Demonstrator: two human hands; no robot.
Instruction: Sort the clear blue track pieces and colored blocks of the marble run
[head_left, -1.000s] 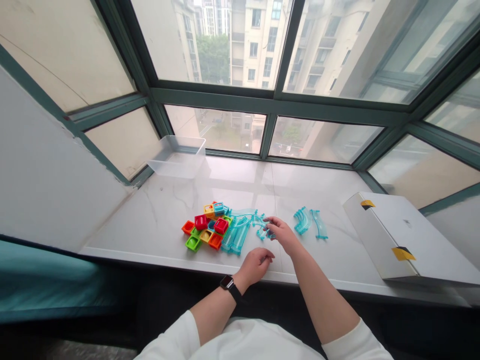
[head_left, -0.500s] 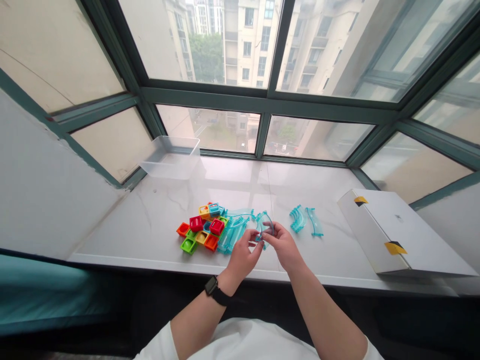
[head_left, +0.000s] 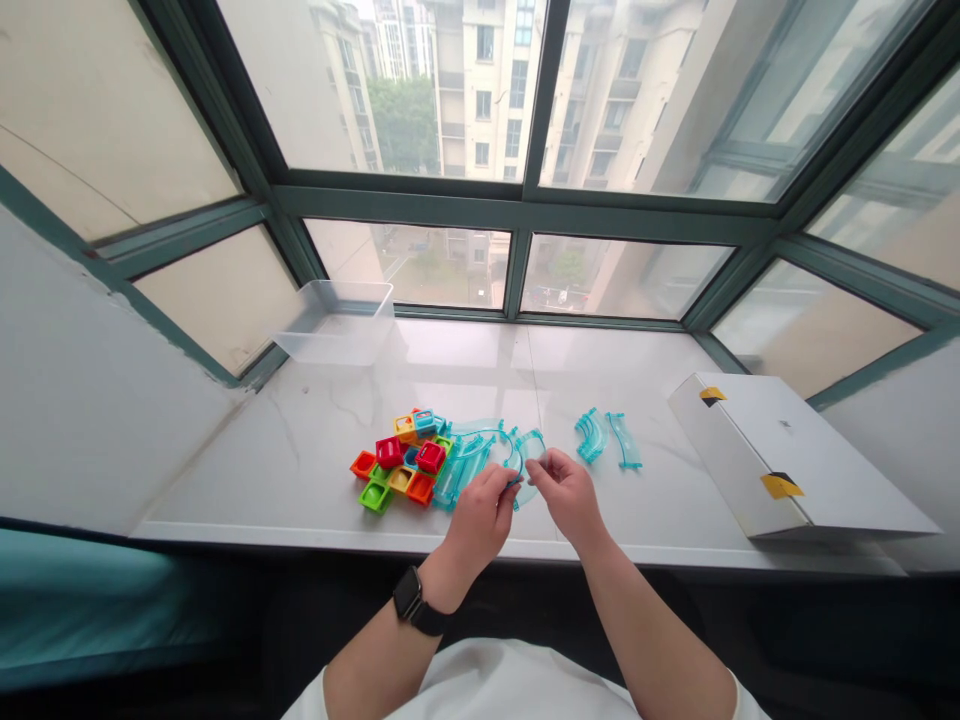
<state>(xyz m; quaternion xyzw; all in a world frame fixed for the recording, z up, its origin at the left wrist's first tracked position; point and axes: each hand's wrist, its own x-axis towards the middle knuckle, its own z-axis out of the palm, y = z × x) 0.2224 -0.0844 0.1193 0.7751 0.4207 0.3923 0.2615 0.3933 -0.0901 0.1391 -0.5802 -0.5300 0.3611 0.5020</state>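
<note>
Both hands have parted a little since the earlier frame, when their fingertips nearly met around a piece of clear blue plastic. Now the left hand [head_left: 476,512] pinches the near end of a curved blue piece [head_left: 516,462] between thumb and forefinger, just above the near middle of the counter [head_left: 450,375]. The right hand [head_left: 573,497] has its thumb and forefinger close together beside more curved blue plastic; whether they grip an edge cannot be told. The piece looks light, stiff and smooth, perhaps slippery, its thin edges likely best held at the ends. Just left lie straight blue pieces [head_left: 461,475], touching a pile of red, orange, yellow and green blocks [head_left: 401,482]. To the right, apart, lie a blue bend [head_left: 593,438] and a narrower blue piece [head_left: 624,442]. Far left stands a clear bin [head_left: 337,348]; far right, a white box [head_left: 814,460].
</note>
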